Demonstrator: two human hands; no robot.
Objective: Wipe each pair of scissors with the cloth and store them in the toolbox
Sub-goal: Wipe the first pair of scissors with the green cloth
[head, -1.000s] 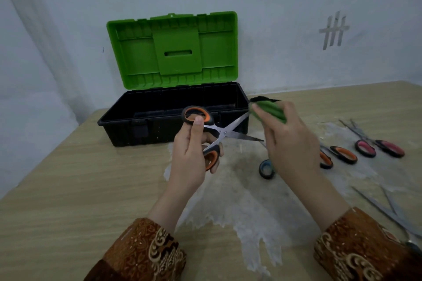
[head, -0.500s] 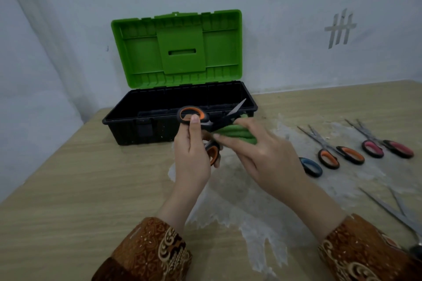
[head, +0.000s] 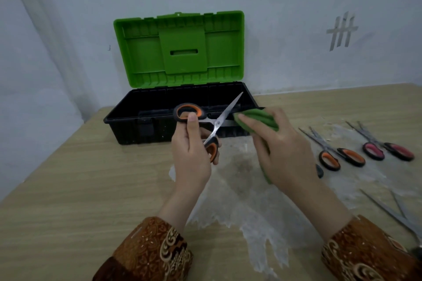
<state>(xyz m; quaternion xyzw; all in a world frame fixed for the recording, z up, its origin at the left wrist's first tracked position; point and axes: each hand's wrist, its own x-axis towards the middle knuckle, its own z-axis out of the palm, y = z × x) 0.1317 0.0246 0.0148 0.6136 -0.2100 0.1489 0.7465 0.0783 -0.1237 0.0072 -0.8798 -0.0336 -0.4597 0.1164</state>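
Nearest, on the pale wooden surface (head: pixel 68 189), lies a torn sheet of thin translucent plastic (head: pixel 246 201). Above it the left hand (head: pixel 191 155) holds the orange-and-black handled steel scissors (head: pixel 214 124) by the handles, blades spread wide. The right hand (head: pixel 283 150) pinches the folded green cloth (head: pixel 258 118) around the lower blade (its tip is hidden inside the cloth). I judge the danger is the free blade: it points up near the right fingers (head: pixel 249 121), and a fast stroke may cut them or snag the cloth. To the right, well apart, wait a second orange-handled pair (head: pixel 338 157), a pink-handled pair (head: pixel 386 148) and bare steel blades (head: pixel 395 214). Behind the hands stands the black toolbox with its green lid raised (head: pixel 182 52); nothing seems to block it.
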